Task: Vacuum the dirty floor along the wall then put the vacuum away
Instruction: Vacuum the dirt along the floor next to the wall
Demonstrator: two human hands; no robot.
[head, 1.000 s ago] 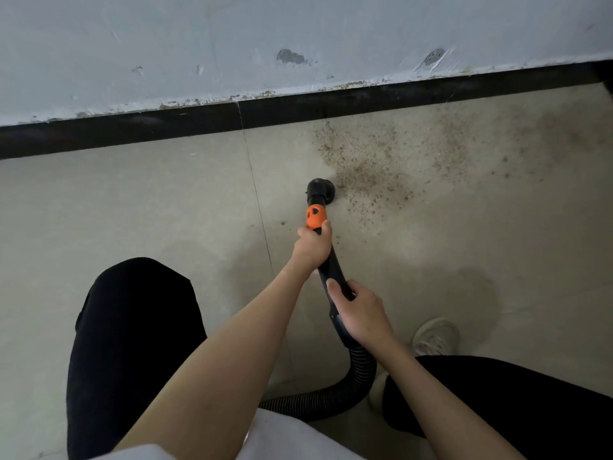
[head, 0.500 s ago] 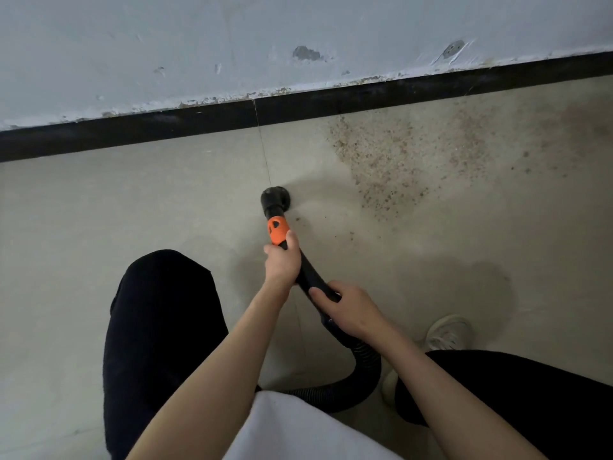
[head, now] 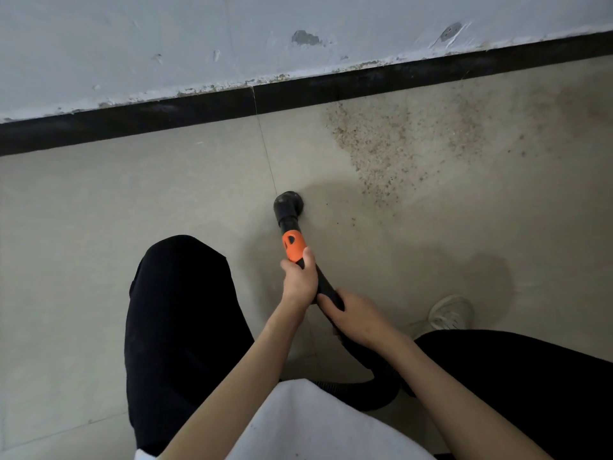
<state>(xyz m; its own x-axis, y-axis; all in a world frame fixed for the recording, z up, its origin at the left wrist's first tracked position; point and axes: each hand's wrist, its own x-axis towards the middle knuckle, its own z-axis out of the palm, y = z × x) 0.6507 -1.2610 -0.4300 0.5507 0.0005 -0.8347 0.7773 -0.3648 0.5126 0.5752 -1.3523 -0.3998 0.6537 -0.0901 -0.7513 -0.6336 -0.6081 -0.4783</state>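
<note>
I crouch facing the wall (head: pixel 166 44), so that the nozzle (head: pixel 288 204) reaches the floor (head: pixel 99 210) at a low angle. My left hand (head: pixel 299 281) is wrapped round the black tube just behind the orange collar (head: pixel 293 246), thumb laid along the collar; I judge this forward grip steers the tip. My right hand (head: pixel 356 322) grasps the tube further back, where it meets the ribbed hose (head: pixel 381 390); this grip appears to bear the weight and feed the hose. Neither hand is slack.

The nozzle is round and dark, and rests on or just above the tile beside a grout line. The dirt patch (head: pixel 381 151) lies to its right, near but apart, reaching up to the black skirting (head: pixel 132 117). It is a scatter of fine brown grains, dense at its left edge, thinner further right. In my judgement most of the dirt is not yet lifted.

The tile is smooth, pale and matt. The wall paint is chipped along its base. The hose is flexible and corrugated. The vacuum body is out of view.
</note>
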